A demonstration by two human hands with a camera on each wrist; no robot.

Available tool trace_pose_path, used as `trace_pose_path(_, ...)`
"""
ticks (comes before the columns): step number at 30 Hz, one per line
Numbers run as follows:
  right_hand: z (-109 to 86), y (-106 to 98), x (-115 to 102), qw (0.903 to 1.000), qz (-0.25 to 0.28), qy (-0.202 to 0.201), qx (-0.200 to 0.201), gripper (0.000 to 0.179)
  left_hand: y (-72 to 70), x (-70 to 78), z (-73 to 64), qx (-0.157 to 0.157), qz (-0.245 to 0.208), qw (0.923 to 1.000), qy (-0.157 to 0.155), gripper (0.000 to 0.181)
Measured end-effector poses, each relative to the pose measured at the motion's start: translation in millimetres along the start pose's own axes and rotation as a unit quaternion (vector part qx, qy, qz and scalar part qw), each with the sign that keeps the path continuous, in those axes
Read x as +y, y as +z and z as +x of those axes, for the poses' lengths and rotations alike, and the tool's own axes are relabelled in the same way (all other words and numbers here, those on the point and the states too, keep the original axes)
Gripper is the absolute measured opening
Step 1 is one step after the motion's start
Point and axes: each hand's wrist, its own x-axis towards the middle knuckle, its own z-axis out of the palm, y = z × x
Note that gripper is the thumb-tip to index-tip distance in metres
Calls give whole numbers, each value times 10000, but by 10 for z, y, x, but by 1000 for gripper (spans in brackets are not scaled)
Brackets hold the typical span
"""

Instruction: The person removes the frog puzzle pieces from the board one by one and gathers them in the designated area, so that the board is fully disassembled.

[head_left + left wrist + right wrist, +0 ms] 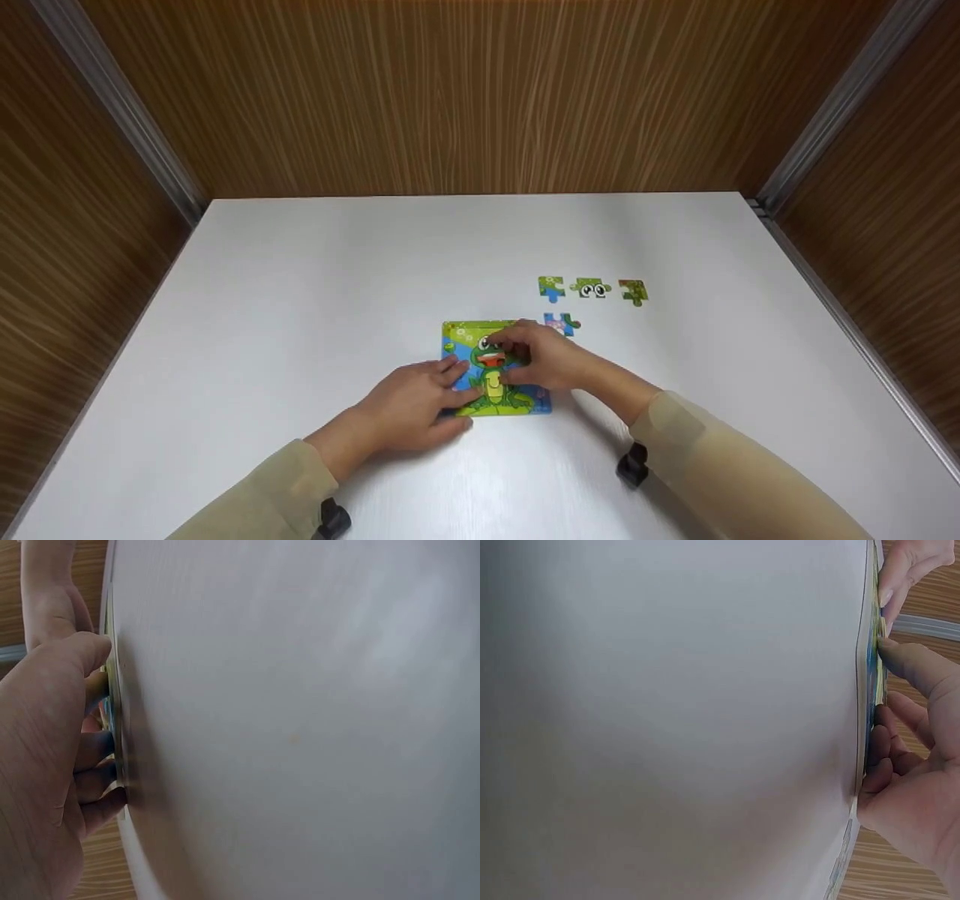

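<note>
A square frog puzzle (487,409) in its tray lies flat on the white table, with a green frog on a blue and yellow ground. My left hand (412,401) rests on its left side, fingers spread over the picture and thumb at the near left corner. From the right, my right hand (551,358) reaches over the puzzle with bent fingers. Its thumb and fingertips pinch a puzzle piece (880,682) at the frog's middle, mostly hidden by the fingers. The left wrist view shows the left hand (45,720) at the tray's edge.
Behind the tray on the right lie loose pieces: a green and blue one (550,286), one with eyes (592,289) and a dark green one (633,290). A blue and pink piece (559,324) lies beside the right hand. Wood-grain walls (480,97) enclose the table (315,277).
</note>
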Motion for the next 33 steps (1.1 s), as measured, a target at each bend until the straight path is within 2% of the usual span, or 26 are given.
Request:
trace_pose_path(23,-12,-3,17,9992,141,77,365,42,-10,-19,-11,-29,13,10000,-71,44)
trace_pose_path(33,-94,-158,9,9966,411,-386,607,40,13,-48,-15,60,44,10000,-10,43)
